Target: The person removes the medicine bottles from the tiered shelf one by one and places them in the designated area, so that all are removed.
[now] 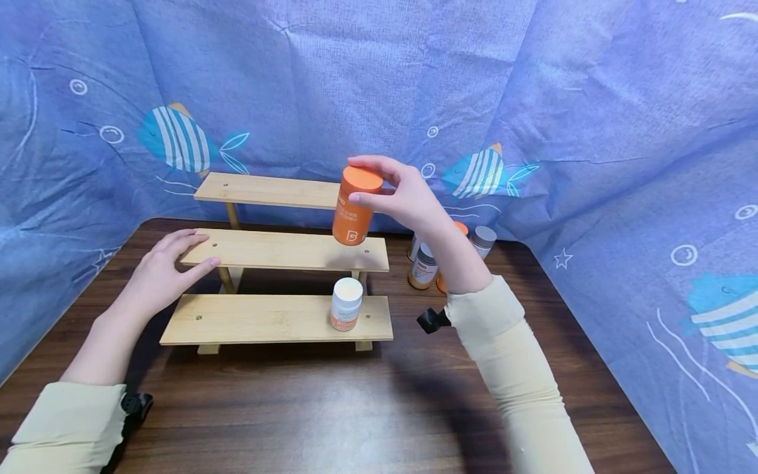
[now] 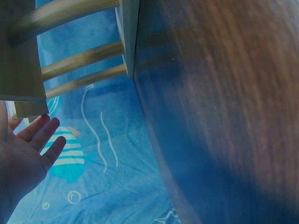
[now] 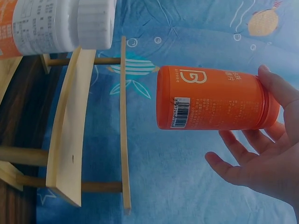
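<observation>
My right hand [image 1: 411, 197] holds an orange bottle [image 1: 353, 217] near its lid, thumb on one side and fingers on the other. The bottle is raised and slightly tilted over the right part of the middle step of a three-step wooden shelf [image 1: 272, 249]. In the right wrist view, its printed label and barcode show on the orange bottle [image 3: 210, 100]. At the shelf's left end, my left hand [image 1: 156, 273] touches the middle step with extended fingers and thumb. A white bottle with an orange-bottomed label [image 1: 346, 309] stands upright on the lowest step, right of centre.
Several bottles stand on the dark wooden table [image 1: 284, 408] right of the shelf, partly behind my right forearm; one is an amber-coloured bottle with a grey lid [image 1: 423, 268]. A blue fish-print cloth [image 1: 355, 85] hangs behind the table and along its sides.
</observation>
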A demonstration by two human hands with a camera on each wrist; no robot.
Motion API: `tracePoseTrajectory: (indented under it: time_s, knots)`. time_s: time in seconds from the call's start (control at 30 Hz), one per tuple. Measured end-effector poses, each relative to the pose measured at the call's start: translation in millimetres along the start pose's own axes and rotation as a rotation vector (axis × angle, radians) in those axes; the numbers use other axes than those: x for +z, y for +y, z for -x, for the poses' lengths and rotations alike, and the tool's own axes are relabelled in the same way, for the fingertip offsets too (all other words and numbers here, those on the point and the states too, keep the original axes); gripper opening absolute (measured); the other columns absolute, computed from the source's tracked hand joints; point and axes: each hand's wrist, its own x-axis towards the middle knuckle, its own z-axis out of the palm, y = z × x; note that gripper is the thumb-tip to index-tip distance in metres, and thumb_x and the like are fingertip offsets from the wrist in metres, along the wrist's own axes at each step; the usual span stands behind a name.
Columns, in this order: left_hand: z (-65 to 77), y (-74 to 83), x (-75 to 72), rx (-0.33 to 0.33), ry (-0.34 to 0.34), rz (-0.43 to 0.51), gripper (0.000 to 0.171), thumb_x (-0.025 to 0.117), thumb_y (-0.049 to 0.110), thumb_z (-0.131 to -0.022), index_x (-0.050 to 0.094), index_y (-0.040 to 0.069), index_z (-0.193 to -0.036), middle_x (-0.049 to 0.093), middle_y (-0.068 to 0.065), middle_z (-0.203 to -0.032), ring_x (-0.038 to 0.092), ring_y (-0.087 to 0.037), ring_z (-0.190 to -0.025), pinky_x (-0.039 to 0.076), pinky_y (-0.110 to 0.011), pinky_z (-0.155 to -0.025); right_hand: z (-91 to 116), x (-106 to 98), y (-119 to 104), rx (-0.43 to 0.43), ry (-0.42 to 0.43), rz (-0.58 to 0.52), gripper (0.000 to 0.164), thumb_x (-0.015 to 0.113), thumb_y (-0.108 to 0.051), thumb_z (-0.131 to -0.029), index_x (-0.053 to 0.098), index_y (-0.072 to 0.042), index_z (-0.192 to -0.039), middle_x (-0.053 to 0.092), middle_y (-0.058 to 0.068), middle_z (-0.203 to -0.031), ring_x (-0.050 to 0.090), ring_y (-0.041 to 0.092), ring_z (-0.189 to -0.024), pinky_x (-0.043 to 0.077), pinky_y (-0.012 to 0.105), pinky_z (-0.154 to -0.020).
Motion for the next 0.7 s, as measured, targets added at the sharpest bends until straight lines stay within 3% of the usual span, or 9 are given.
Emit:
tracePoseTrajectory:
  time_s: [0.7]
  knots:
    - [0.1,0.1,0.4,0.009,0.003,0.007,0.069,0.061,0.048,-0.088,0.044,0.005,-0.139,0.030,-0.026,-0.147,0.026,-0.050,-0.132,0.024,-0.070,-0.097,33.0,-33.6,3.3,-0.011,0.052,0.038,0.051,0.075,-0.016,-0.081,0.058,-0.017,-0.130,0.057,0.003,-0.124,0.060,0.018,-0.107,0.050,0.031,-0.091]
